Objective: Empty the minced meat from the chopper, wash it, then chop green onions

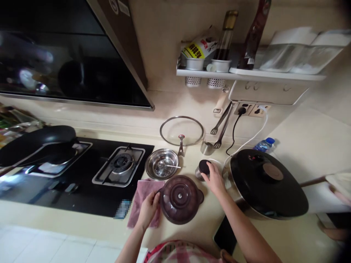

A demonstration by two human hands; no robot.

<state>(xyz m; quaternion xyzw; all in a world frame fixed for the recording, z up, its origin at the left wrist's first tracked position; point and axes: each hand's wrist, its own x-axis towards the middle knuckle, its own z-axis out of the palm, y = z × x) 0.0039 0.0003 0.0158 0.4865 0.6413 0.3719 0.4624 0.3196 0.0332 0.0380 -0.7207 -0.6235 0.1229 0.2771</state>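
Note:
My left hand (pixel 149 210) pinches the left side handle of a round, dark brown glossy lidded pot or dish (pixel 180 212). That brown vessel sits on the pale counter, partly beside a folded pink cloth (pixel 141 193) under my left hand. My right hand (pixel 215 179) reaches to a small jar (pixel 201 176) with a dark lid, the fingers on its lid and the thumb at its side. Behind the brown vessel stands a shiny metal bowl (pixel 161 151) with a small spoon or ladle (pixel 170 166) lying in it.
A large black-lidded cooker (pixel 263 190) stands close on my right. To the left is a gas hob (pixel 85 195) with a black wok (pixel 41 142). A glass lid (pixel 167 133) leans on the wall, near hanging utensils (pixel 225 120). Overhead runs a shelf (pixel 276 76).

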